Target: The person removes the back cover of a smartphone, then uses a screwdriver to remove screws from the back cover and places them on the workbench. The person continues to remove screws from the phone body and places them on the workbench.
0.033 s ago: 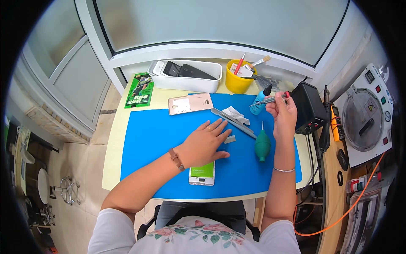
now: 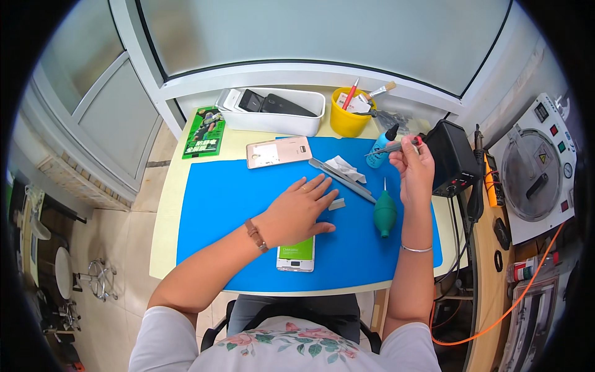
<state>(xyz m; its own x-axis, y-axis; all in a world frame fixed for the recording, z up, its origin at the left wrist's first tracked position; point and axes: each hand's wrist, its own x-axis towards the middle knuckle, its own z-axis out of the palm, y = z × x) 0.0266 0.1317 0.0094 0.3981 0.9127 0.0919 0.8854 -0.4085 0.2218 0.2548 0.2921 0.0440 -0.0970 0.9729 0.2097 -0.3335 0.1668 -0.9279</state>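
Pale yellow table (image 2: 166, 248) with a blue mat (image 2: 217, 214) over most of it, and your white phone (image 2: 296, 265) is lying on that mat near your edge, green patch showing. Your left hand (image 2: 294, 212) is palm down with the fingers spread, covering the phone's far end (can't tell from up here if you're actually pressing on it). Your right hand (image 2: 412, 161) is up over by the far right side, pinching a thin grey tool (image 2: 390, 148) with a red end, tip aimed left.

Just past your left fingertips you've got a small pale strip (image 2: 336, 204), then a long grey tool (image 2: 343, 180) lying at a slant, with a crumpled white tissue (image 2: 347, 168) beside it. Green blower bulb (image 2: 385, 214) sits between your forearms, nozzle pointing away from you. Farther out there's a pinkish-gold back cover (image 2: 285, 158), and behind that a white bin (image 2: 273, 126) of dark gadgets next to your yellow cup (image 2: 349, 126).
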